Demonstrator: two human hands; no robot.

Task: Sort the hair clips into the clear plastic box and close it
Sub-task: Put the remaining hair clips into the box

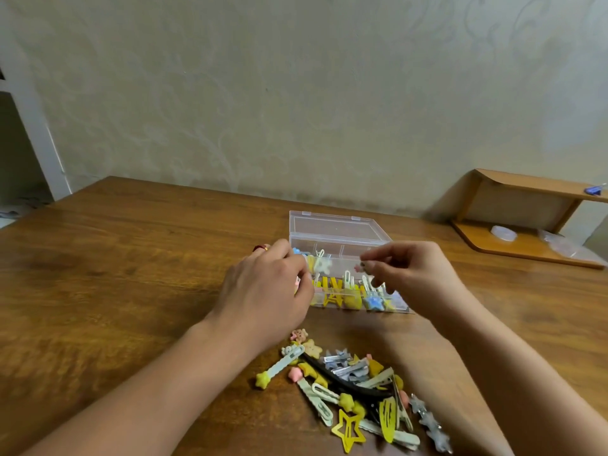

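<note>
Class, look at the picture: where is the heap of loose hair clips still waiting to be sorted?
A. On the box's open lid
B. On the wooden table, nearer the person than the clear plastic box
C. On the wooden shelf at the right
B: the heap of loose hair clips lies on the brown wooden table, between the forearms, in front of the clear plastic box.

open clear box (339, 230), 2 hands above, clip pile (355, 386) near

- the left hand (266, 287) covers the near-left corner of the clear plastic box (342, 238) and the clips there.
- the small clip (359, 266) pinched in the right hand's fingers (373, 263) is blurred; its shape is unclear.
- both forearms run off the bottom edge.
- the blue item (594, 191) on the shelf is cut off at the right edge.
</note>
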